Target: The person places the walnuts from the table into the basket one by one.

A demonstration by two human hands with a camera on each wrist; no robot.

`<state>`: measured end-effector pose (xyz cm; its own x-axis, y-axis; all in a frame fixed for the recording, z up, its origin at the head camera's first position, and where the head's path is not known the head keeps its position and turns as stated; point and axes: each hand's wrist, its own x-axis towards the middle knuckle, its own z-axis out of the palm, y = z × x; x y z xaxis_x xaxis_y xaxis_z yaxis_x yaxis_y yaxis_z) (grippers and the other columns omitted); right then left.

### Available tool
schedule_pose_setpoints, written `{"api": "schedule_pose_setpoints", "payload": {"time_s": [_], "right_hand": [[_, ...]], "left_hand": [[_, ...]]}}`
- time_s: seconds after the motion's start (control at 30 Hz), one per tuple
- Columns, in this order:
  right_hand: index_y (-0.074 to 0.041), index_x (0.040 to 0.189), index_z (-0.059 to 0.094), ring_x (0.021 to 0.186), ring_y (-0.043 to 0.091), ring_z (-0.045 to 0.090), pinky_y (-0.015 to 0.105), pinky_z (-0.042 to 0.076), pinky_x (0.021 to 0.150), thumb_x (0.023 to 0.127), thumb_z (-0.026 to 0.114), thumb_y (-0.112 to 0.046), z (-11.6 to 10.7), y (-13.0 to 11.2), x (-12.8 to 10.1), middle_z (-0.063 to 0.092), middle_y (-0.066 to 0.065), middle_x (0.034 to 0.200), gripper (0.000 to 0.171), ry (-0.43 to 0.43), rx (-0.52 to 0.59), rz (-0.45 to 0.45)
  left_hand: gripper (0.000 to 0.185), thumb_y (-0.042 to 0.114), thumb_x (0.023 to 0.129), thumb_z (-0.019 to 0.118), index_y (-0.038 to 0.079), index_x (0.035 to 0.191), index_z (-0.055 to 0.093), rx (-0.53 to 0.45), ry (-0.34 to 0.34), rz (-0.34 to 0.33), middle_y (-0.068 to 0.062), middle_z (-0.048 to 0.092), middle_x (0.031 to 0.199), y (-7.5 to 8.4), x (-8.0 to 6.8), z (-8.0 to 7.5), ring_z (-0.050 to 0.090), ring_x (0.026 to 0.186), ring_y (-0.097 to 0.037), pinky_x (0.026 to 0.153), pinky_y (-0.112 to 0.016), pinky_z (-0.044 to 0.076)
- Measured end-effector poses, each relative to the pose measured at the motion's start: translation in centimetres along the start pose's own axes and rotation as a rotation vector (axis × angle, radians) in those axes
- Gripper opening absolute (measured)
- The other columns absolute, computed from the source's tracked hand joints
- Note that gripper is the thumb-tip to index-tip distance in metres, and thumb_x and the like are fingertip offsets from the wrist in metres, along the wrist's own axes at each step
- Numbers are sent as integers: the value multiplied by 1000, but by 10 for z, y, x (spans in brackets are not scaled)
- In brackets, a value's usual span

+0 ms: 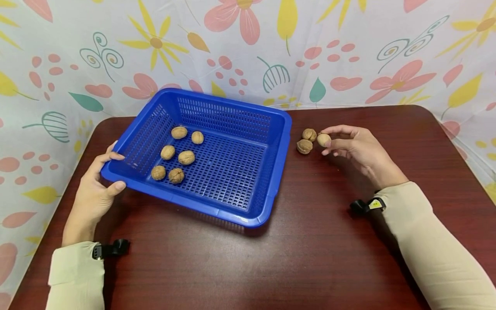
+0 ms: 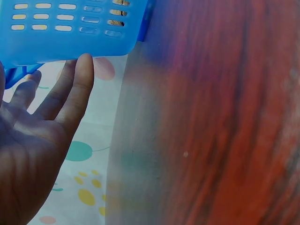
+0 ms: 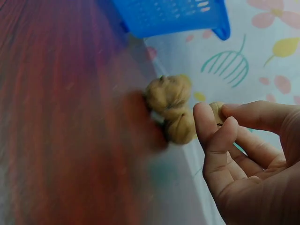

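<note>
My left hand (image 1: 94,189): grips the near-left corner of the blue basket (image 1: 280,129).
Basket: holds six walnuts (image 1: 186,157), on the counter (image 1: 310,249).
My right hand (image 1: 354,146): pinches one walnut (image 1: 323,139), just right of two loose walnuts (image 1: 305,146).

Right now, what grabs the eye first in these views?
The bright blue basket on the dark red table stands out, with six walnuts in its left half. The left hand grips its near-left corner. To the basket's right, the right hand pinches a walnut beside two more walnuts lying on the table.
</note>
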<state>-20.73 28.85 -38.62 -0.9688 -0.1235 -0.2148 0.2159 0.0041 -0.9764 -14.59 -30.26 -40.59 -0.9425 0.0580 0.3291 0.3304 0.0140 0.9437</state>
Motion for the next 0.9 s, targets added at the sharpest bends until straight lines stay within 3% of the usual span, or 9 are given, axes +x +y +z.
{"api": "schedule_pose_setpoints", "payload": {"time_s": [0.2, 0.47, 0.73, 0.9], "right_hand": [[-4, 121, 72, 77, 19, 75, 23, 54, 65, 96, 69, 5, 14, -26, -4, 77, 2, 103, 27, -48, 31, -75], [-2, 121, 71, 80, 19, 75, 24, 56, 66, 97, 64, 9, 42, -67, 0, 77, 6, 105, 27, -222, 78, -159], [-1, 118, 72, 84, 24, 73, 28, 58, 74, 97, 68, 4, 84, -102, 16, 73, 11, 113, 22, -353, 40, -99], [-1, 118, 73, 83, 25, 73, 26, 57, 70, 97, 64, 6, 113, -116, 37, 73, 15, 116, 24, -512, 17, -106]], "left_hand": [[60, 18, 79, 92, -1, 128, 63, 7, 7, -13, -12, 40, 166, 2, 0, 1, 34, 152, -24, 116, -17, 34], [57, 16, 83, 89, -1, 130, 62, 21, -14, -9, -9, 39, 167, 1, 1, 0, 35, 150, -22, 113, -15, 36], [54, 10, 85, 87, -1, 131, 61, -16, -27, 2, -9, 39, 167, -1, 0, -2, 37, 148, -22, 110, -15, 41], [53, 5, 86, 85, -1, 132, 61, -32, -36, 0, -8, 39, 167, -1, -1, -2, 37, 148, -23, 109, -14, 41]]}}
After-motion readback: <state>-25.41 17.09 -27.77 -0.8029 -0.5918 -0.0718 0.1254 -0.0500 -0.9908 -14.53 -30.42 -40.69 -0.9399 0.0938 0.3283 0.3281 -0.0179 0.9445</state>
